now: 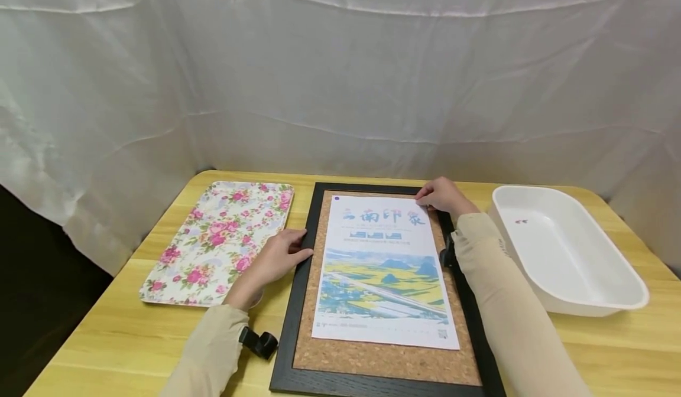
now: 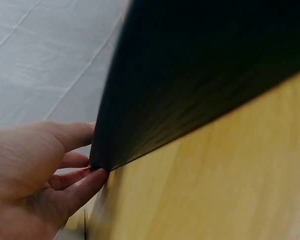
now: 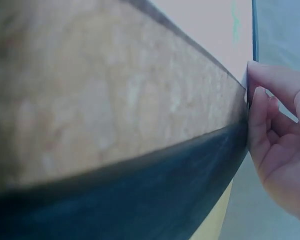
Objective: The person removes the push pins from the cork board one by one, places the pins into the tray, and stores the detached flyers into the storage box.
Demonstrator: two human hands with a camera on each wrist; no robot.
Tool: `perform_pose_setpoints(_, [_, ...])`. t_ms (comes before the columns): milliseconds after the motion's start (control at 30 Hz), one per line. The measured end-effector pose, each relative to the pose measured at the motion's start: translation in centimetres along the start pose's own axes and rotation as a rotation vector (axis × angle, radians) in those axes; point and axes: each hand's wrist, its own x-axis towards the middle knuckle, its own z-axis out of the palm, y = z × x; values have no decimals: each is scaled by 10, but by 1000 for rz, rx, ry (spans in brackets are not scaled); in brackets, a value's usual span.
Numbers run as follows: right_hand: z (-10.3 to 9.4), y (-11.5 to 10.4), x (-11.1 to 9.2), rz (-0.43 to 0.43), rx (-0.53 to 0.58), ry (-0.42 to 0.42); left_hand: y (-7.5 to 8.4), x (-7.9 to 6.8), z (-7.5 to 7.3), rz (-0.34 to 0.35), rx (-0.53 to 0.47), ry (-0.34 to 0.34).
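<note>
A printed poster with a landscape picture lies on a cork board that has a black frame. A small dark pushpin sits at the poster's top left corner. My right hand is at the top right corner, its thumb and fingertips pinching there; whether a pin is between them I cannot tell. In the right wrist view the fingertips meet right at the paper's corner. My left hand touches the frame's left edge with thumb and fingers apart, as the left wrist view shows too.
A flower-patterned tray lies left of the board. To the right stands a deep white basin, with a few tiny red items near its left wall. A pale cloth hangs behind the wooden table.
</note>
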Motion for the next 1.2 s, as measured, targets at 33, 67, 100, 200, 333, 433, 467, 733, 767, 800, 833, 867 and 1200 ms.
perform_pose_setpoints(33, [0, 1, 0, 5, 7, 2, 0, 0, 0, -1, 0, -1])
perform_pose_setpoints(67, [-1, 1, 0, 8, 13, 3, 0, 0, 1, -2, 1, -1])
perform_pose_setpoints(100, [-1, 1, 0, 13, 22, 5, 0, 0, 1, -2, 2, 0])
perform_pose_setpoints(200, [-1, 1, 1, 28, 34, 10, 0, 0, 2, -5, 2, 3])
perform_pose_setpoints(333, [-2, 1, 0, 37, 32, -1, 1, 0, 1, -1, 8, -5])
perform_pose_setpoints(433, [-2, 0, 0, 32, 31, -19, 1, 0, 0, -3, 12, -3])
perform_pose_setpoints(467, [-2, -1, 0, 28, 31, -25, 1, 0, 0, -5, 13, 1])
perform_pose_setpoints(733, [1, -4, 0, -33, -44, -36, -1, 0, 1, 6, 6, 1])
perform_pose_setpoints(767, [1, -5, 0, -35, -57, -32, -1, 0, 1, 8, 7, 2])
perform_pose_setpoints(800, [2, -5, 1, -36, -70, -29, -1, 0, 1, 11, 10, 4])
perform_pose_setpoints(833, [3, -6, 1, -38, -81, -24, -1, 0, 1, 10, 11, 7])
perform_pose_setpoints(867, [3, -7, 1, -39, -91, -20, -2, 0, 0, 10, 12, 10])
perform_pose_setpoints(1200, [1, -8, 4, -23, -130, -48, -2, 1, 2, 17, -12, 15])
